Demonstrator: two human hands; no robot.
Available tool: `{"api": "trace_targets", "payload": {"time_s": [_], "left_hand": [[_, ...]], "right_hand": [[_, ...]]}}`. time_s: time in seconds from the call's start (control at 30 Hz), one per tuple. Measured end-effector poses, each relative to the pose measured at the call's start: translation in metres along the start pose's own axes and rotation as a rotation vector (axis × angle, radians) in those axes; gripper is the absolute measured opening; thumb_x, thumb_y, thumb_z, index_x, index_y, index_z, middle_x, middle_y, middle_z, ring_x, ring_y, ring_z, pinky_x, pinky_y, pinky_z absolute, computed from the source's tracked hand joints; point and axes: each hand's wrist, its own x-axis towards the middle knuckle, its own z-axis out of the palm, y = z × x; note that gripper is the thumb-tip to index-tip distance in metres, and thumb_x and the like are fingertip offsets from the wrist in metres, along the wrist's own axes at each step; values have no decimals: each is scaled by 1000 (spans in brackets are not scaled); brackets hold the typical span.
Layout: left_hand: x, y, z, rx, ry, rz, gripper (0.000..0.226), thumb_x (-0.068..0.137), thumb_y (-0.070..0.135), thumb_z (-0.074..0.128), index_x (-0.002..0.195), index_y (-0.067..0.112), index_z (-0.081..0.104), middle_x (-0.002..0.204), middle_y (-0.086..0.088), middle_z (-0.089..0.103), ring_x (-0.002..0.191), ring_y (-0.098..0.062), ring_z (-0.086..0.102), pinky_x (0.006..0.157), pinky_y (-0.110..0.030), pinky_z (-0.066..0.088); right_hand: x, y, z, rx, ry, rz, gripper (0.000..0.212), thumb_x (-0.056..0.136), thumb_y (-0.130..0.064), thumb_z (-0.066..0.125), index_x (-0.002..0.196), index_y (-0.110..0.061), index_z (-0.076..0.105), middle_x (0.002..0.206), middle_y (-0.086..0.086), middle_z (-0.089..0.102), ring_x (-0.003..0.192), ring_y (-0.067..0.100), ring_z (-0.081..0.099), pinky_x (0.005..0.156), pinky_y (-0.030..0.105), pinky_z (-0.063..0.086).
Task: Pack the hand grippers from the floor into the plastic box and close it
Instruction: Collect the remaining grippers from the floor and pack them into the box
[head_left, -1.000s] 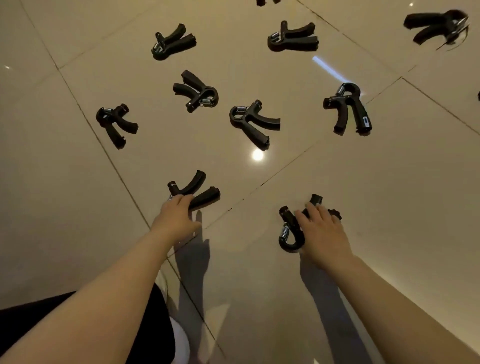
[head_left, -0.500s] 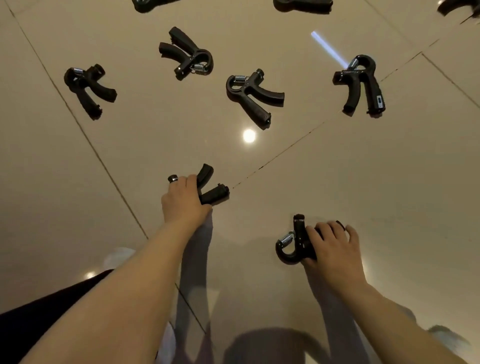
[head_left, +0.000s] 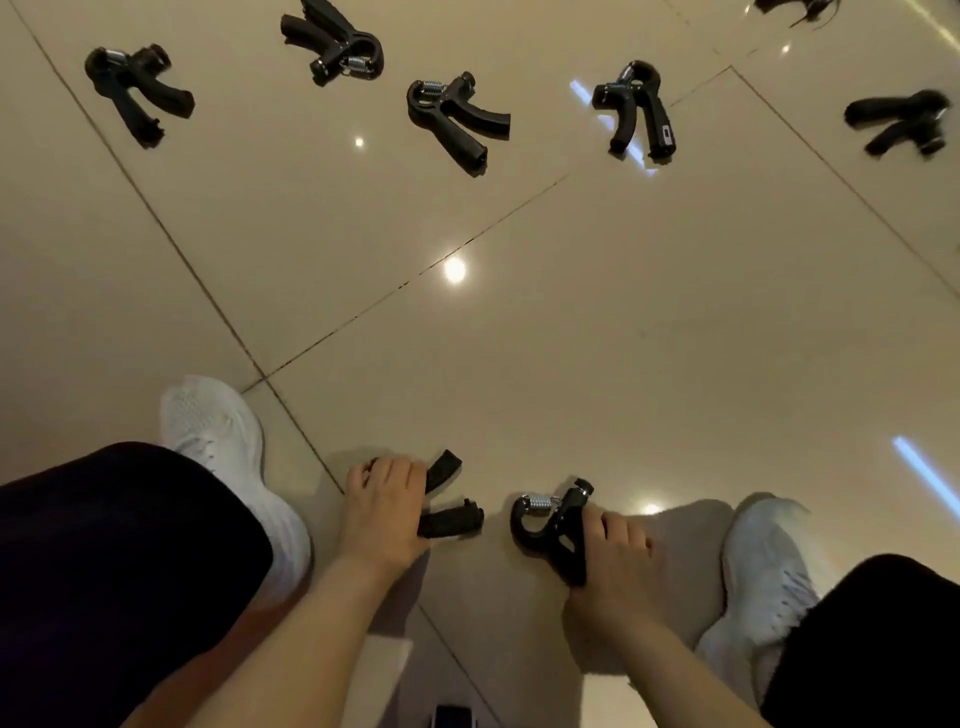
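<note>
Hand grippers lie scattered on the beige tiled floor (head_left: 597, 332), and two of them are in the person's hands near the bottom of the view, between two white shoes. One black gripper (head_left: 447, 501) sits in the left hand (head_left: 382, 514): the fingers are curled over its head end, hiding the spring, while both handles stick out to the right of the palm, spread apart in a V, the lower one just past the thumb. A second black gripper (head_left: 553, 525) is clamped in the right hand (head_left: 615, 558): the fingers wrap its handles from the right, so the hooked head and the silver spring jut out to the upper left of the knuckles, free of the grip. The two held grippers are near each other but not touching. Whether either is lifted clear of the floor cannot be told. Five more grippers lie in a loose row well beyond the hands, near the top: one at far left (head_left: 137, 91), one beside it (head_left: 335, 47), one in the middle (head_left: 457, 122), one to its right (head_left: 636, 111) and a blurred one at far right (head_left: 901, 122). The left shoe (head_left: 218, 441) and the right shoe (head_left: 763, 561) flank the hands, with dark trouser legs over them.
</note>
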Motion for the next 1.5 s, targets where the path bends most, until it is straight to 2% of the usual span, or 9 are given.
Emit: {"api": "trace_targets", "payload": {"time_s": [0.1, 0.2, 0.3, 0.4, 0.67, 0.8, 1.07, 1.3, 1.5], "left_hand": [[-36, 10, -6, 3, -117, -50, 57, 49, 34, 77, 101, 19, 60, 95, 1, 63, 87, -22, 59, 81, -36, 37], [-67, 33, -28, -66, -209, -148, 64, 62, 45, 68, 118, 24, 46, 113, 6, 54, 106, -18, 51, 87, -33, 29], [-99, 68, -58, -204, -170, -190, 71, 63, 47, 70, 124, 24, 40, 117, 6, 51, 110, -16, 48, 88, -32, 28], [-128, 102, -90, -353, -55, -165, 76, 62, 46, 73, 127, 23, 40, 118, 5, 52, 111, -18, 48, 95, -35, 30], [-199, 170, -194, -622, 390, 143, 86, 59, 35, 85, 130, 16, 41, 114, 8, 54, 100, -11, 45, 99, -36, 32], [-240, 200, -253, -707, 534, 381, 96, 59, 35, 85, 133, 39, 25, 103, 28, 41, 99, -4, 44, 96, -34, 37], [-291, 256, -331, -516, 632, 757, 96, 57, 48, 71, 135, 36, 16, 116, 2, 49, 100, -8, 46, 94, -30, 25], [-322, 310, -357, -443, 749, 1033, 85, 62, 41, 72, 134, 20, 35, 123, -1, 52, 102, -6, 46, 87, -19, 26], [-320, 353, -364, -334, 876, 1161, 80, 66, 44, 68, 135, 16, 38, 125, 0, 52, 103, -11, 49, 85, -30, 36]], "right_hand": [[-42, 15, 13, 113, -84, 78, 63, 74, -39, 59, 131, -24, 38, 126, 0, 48, 116, 23, 43, 92, 36, 37], [-77, 23, 15, 115, 27, 61, 57, 61, -47, 74, 107, -19, 56, 102, 6, 58, 95, 30, 54, 75, 39, 44], [-114, 29, -10, 153, 61, 42, 57, 75, -55, 60, 119, -20, 47, 116, 4, 47, 111, 27, 46, 85, 36, 39], [-149, 38, -41, 160, 211, -26, 56, 75, -37, 61, 125, -20, 42, 118, 3, 43, 110, 25, 43, 86, 33, 35], [-267, 74, -122, 44, 898, -162, 67, 50, -18, 77, 113, -18, 56, 102, -1, 61, 105, 26, 56, 102, 45, 34], [-342, 96, -157, -115, 1092, -274, 73, 53, -25, 81, 119, -20, 50, 111, 3, 61, 108, 26, 54, 96, 39, 37], [-460, 132, -193, -450, 1308, -296, 56, 67, -26, 75, 118, -17, 54, 117, 11, 59, 109, 29, 48, 99, 41, 33], [-529, 164, -200, -553, 1352, -176, 53, 68, -27, 74, 116, -16, 53, 115, 12, 62, 107, 32, 56, 100, 43, 40], [-565, 206, -190, -565, 1403, -47, 50, 69, -27, 72, 113, -14, 51, 114, 13, 63, 111, 30, 49, 102, 42, 36]]}}
